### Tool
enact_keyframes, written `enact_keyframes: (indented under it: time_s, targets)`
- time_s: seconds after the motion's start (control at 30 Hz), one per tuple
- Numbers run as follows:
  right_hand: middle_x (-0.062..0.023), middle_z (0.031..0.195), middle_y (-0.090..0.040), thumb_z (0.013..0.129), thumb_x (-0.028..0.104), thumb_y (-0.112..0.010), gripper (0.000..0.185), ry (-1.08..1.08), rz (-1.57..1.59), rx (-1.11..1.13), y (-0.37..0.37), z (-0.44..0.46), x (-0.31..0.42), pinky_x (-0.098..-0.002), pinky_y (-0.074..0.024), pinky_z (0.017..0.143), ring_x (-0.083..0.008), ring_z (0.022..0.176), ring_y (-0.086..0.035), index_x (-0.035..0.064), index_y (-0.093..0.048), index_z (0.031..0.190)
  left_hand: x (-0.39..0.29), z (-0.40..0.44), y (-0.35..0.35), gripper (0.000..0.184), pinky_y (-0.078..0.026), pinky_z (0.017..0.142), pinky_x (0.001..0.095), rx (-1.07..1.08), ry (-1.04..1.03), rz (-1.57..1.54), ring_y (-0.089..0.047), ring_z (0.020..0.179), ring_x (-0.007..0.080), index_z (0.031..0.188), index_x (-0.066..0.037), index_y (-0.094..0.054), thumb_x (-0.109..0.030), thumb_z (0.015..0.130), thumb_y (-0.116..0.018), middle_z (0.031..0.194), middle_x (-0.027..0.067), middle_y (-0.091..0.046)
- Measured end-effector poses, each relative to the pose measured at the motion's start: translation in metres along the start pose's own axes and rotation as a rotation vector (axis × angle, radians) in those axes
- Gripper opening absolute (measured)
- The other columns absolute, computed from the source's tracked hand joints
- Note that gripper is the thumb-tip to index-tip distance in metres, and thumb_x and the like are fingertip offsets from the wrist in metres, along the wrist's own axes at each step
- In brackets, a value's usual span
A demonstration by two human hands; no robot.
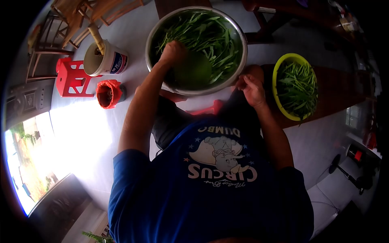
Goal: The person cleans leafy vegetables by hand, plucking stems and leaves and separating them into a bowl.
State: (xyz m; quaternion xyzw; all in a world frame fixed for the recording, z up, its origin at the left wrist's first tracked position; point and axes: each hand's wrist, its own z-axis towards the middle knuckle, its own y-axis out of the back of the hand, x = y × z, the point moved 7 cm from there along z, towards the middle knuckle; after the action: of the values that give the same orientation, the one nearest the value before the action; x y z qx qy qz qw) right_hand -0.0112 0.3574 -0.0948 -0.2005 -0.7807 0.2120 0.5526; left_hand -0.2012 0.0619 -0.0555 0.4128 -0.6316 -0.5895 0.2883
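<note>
A large metal basin point(244, 52) holds long-leaved greens that look like water spinach point(221, 34), with greenish water showing near its front. Inside the basin, at its left, my left hand point(173, 52) is closed over the stems; what lies within the fist is mostly hidden. My right hand point(253, 90) is just outside the basin's front right rim, palm turned up and fingers loosely bent and apart. No object shows in it. Right of that hand, a yellow-green basket point(275, 89) is heaped with more water spinach point(299, 87).
To the left stand a white bucket point(92, 65) with a wooden handle point(97, 38) in it, a red plastic stool point(73, 79) and a small bin lined with a red bag point(108, 94). Wooden chairs point(81, 16) are behind. A dark wooden bench point(336, 87) runs under the basket.
</note>
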Motion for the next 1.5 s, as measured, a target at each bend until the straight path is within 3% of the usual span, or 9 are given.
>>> enact_keyframes:
  time_s: [0.07, 0.3, 0.47, 0.57, 0.63, 0.83, 1.0, 1.2, 1.5]
  targets:
    - [-0.0113, 0.091, -0.072, 0.103, 0.02, -0.055, 0.024, 0.001, 0.001, 0.0, 0.001, -0.001, -0.001, -0.0279, -0.0471, 0.074, -0.0179, 0.084, -0.067, -0.0005, -0.063, 0.112, -0.036, -0.015, -0.018, 0.026, -0.045, 0.06, 0.0461, -0.004, -0.435, 0.364, -0.059, 0.066, 0.0272, 0.079, -0.007, -0.069, -0.026, 0.092, -0.057, 0.072, 0.0104, -0.062]
    - [-0.0106, 0.093, -0.071, 0.104, 0.019, -0.055, 0.023, 0.005, -0.004, 0.02, 0.0, 0.0, 0.0, -0.0287, -0.0482, 0.076, -0.0179, 0.086, -0.068, -0.0002, -0.063, 0.112, -0.002, 0.014, -0.094, 0.029, -0.049, 0.062, 0.0422, -0.139, 0.117, -0.157, -0.061, 0.067, 0.0279, 0.083, -0.007, -0.067, -0.025, 0.099, -0.051, 0.074, 0.012, -0.063]
    - [-0.0105, 0.093, -0.071, 0.104, 0.018, -0.055, 0.021, -0.014, -0.009, -0.026, -0.001, -0.003, 0.001, -0.0289, -0.0488, 0.075, -0.0181, 0.086, -0.068, -0.0003, -0.064, 0.11, -0.029, 0.002, -0.09, 0.016, -0.049, 0.062, 0.0432, -0.455, 0.042, 0.017, -0.058, 0.071, 0.0283, 0.082, -0.008, -0.066, -0.018, 0.09, -0.058, 0.074, 0.0092, -0.058]
    - [-0.0101, 0.093, -0.071, 0.104, 0.019, -0.055, 0.022, -0.009, -0.013, -0.027, 0.0, -0.004, 0.001, -0.0287, -0.0487, 0.075, -0.0176, 0.085, -0.068, -0.0002, -0.065, 0.109, -0.026, 0.006, -0.098, 0.012, -0.051, 0.071, 0.0447, -0.417, 0.11, 0.014, -0.061, 0.08, 0.0309, 0.084, -0.007, -0.068, -0.017, 0.086, -0.062, 0.083, 0.0131, -0.061]
    - [-0.0098, 0.093, -0.071, 0.104, 0.019, -0.055, 0.022, -0.005, -0.027, -0.015, 0.001, -0.001, 0.0, -0.0284, -0.0486, 0.075, -0.0173, 0.085, -0.068, -0.0001, -0.064, 0.11, -0.029, 0.001, -0.083, 0.017, -0.055, 0.087, 0.0454, -0.317, 0.232, -0.097, -0.068, 0.098, 0.0339, 0.092, -0.008, -0.074, -0.02, 0.082, -0.068, 0.103, 0.0199, -0.069]
    - [-0.0095, 0.092, -0.07, 0.103, 0.022, -0.056, 0.024, 0.004, -0.046, -0.036, -0.002, -0.004, 0.003, -0.0278, -0.0476, 0.075, -0.0168, 0.085, -0.067, 0.0003, -0.063, 0.111, -0.024, -0.03, -0.033, 0.026, -0.057, 0.082, 0.0385, -0.262, 0.398, -0.779, -0.074, 0.086, 0.0255, 0.104, -0.004, -0.076, -0.017, 0.083, -0.072, 0.099, 0.013, -0.077]
    - [-0.0091, 0.092, -0.07, 0.103, 0.022, -0.055, 0.024, 0.019, -0.061, -0.01, -0.004, -0.003, 0.002, -0.0279, -0.0471, 0.075, -0.0165, 0.084, -0.066, 0.0005, -0.063, 0.111, -0.025, -0.068, -0.017, 0.034, -0.049, 0.069, 0.0253, -0.101, 0.463, -1.293, -0.059, 0.075, 0.0104, 0.121, 0.004, -0.07, -0.018, 0.095, -0.069, 0.09, 0.0045, -0.07]
    - [-0.0093, 0.09, -0.07, 0.103, 0.022, -0.056, 0.024, 0.007, -0.078, -0.013, -0.003, -0.002, 0.0, -0.0274, -0.0474, 0.074, -0.0167, 0.083, -0.066, 0.0006, -0.063, 0.111, -0.032, -0.094, -0.025, 0.025, -0.049, 0.072, 0.0242, -0.078, 0.53, -1.93, -0.057, 0.077, 0.0106, 0.118, 0.004, -0.067, -0.013, 0.1, -0.064, 0.092, 0.0017, -0.066]
    - [-0.0097, 0.089, -0.07, 0.102, 0.021, -0.058, 0.022, 0.0, -0.088, -0.034, -0.011, -0.006, 0.004, -0.027, -0.0478, 0.073, -0.017, 0.081, -0.067, 0.0005, -0.063, 0.109, -0.047, -0.104, -0.016, 0.02, -0.047, 0.072, 0.0253, -0.044, 0.449, -2.08, -0.055, 0.077, 0.0117, 0.116, 0.002, -0.065, -0.012, 0.103, -0.059, 0.09, 0.002, -0.062]
